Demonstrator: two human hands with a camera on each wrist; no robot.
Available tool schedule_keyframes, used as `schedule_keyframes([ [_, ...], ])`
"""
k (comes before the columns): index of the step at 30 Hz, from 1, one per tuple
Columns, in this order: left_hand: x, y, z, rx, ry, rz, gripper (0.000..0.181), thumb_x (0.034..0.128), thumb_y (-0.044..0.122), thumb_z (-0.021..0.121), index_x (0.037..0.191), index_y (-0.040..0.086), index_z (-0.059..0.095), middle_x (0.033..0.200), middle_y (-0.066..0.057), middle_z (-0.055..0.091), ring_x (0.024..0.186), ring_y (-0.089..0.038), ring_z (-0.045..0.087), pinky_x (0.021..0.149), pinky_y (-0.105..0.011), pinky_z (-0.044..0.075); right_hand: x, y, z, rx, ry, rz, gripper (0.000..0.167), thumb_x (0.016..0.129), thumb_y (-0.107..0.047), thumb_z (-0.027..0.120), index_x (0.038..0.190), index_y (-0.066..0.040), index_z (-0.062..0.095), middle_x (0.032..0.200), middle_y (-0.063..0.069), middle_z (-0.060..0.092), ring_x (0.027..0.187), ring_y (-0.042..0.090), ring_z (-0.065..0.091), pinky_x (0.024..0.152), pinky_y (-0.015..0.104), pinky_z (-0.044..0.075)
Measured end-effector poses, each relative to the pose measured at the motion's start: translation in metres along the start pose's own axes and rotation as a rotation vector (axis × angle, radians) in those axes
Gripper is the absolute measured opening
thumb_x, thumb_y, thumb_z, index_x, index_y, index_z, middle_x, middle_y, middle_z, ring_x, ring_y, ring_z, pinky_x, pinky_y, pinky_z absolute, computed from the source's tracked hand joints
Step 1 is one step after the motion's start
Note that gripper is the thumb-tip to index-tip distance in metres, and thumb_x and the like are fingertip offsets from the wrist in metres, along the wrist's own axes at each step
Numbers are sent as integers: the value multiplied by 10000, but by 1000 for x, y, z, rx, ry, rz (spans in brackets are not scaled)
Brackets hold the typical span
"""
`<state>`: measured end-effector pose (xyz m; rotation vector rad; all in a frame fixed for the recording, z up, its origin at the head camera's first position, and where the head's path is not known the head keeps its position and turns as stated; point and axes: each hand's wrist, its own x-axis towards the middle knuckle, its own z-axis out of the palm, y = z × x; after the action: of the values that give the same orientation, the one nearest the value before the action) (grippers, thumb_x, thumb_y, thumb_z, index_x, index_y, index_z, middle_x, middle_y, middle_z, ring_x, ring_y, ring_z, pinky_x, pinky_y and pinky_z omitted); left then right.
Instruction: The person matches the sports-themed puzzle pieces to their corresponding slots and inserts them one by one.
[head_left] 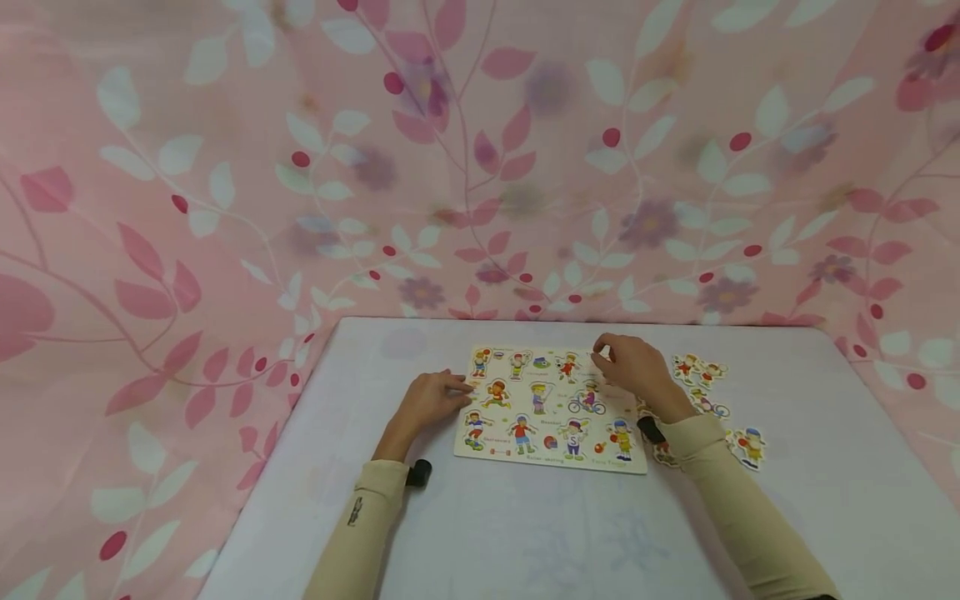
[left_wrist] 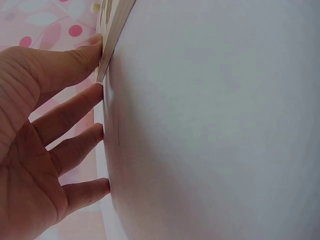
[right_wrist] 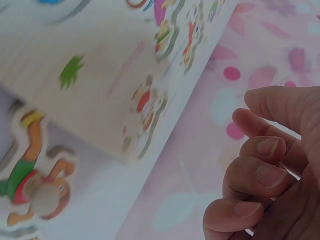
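Nearest, two beige sleeves [head_left: 375, 504] reach in from 6 o'clock over the white-covered counter [head_left: 525, 533]. A loose basketball-player piece [head_left: 748, 448] lies between 3 and 4 o'clock of the wooden sports puzzle board [head_left: 517, 406], which sits flat around mid-counter; another loose piece [head_left: 664, 455] is partly hidden by the right forearm. At the board's 9 o'clock edge, the left hand [head_left: 429, 406] touches it with fingers [left_wrist: 80, 152] spread and fairly straight, some tips meeting the counter. A loose cyclist piece [head_left: 707, 403] lies at 3 o'clock, and two touching loose pieces [head_left: 687, 367] lie farther off, between 2 and 3. At 2 o'clock the right hand [head_left: 633, 367] hangs by the far corner, its fingers curled, with nothing visible in them. The work looks unfinished: figures show all over the board, yet these pieces remain off it. Close up, figures near that corner have shadowed outlines, perhaps recesses; I cannot tell which places are filled and which only printed. Farthest, at 12 o'clock, hangs a pink floral cloth [head_left: 480, 208].
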<state>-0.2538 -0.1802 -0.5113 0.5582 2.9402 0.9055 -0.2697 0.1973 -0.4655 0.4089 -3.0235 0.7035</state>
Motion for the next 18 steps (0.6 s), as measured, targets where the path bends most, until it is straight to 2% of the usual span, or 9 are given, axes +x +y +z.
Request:
schedule_keyframes([
  [6,-1,-1,0,-7,7,7,192,840,223,799,1019,153,802,1215,-38,687,1286,-323,521,1071,-514,374,-10,21,-8,5,20,55,234,976,-314,615,1112,-128,661,698,22,518,525,183,420,433,303,310],
  [12,1,0,1,16,7,-27,204,844,247,796,1035,179,801,1222,-8,683,1300,-284,513,1078,-488,374,-21,41,-13,26,23,102,299,978,-295,607,1192,-86,627,729,49,521,519,191,433,429,307,316],
  [18,0,-1,2,8,22,-27,197,832,246,807,1019,183,805,1202,-1,693,1291,-277,522,1083,-479,371,-30,66,-19,10,32,141,303,975,-282,605,1189,-67,613,762,67,534,554,204,448,448,318,336],
])
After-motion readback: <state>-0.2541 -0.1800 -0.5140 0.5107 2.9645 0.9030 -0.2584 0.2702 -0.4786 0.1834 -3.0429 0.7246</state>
